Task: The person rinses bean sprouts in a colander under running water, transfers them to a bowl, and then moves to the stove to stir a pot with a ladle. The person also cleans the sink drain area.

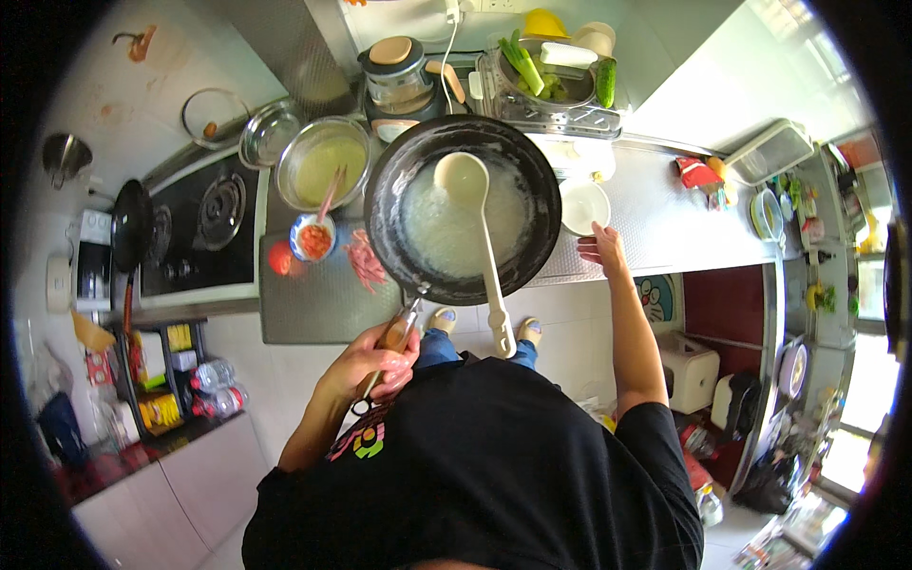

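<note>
My left hand (380,359) is wrapped round the handle of a black wok (538,228), which it holds up in front of me. Cloudy whitish liquid (442,242) fills the wok's bottom. A cream-coloured ladle (491,249) lies in it, its long handle reaching over the near rim toward me. To the right of the wok stands a white bowl (585,205). My right hand (600,247) is at the bowl's near edge with its fingers stretched out; whether they touch the bowl I cannot tell.
A steel bowl (350,197) of pale yellowish liquid, a small bowl of chopped red food (313,242) and sliced meat (364,259) on a grey board (318,318) are left of the wok. Behind are a glass kettle (394,85) and a vegetable container (560,118). An electric stove (195,228) lies far left.
</note>
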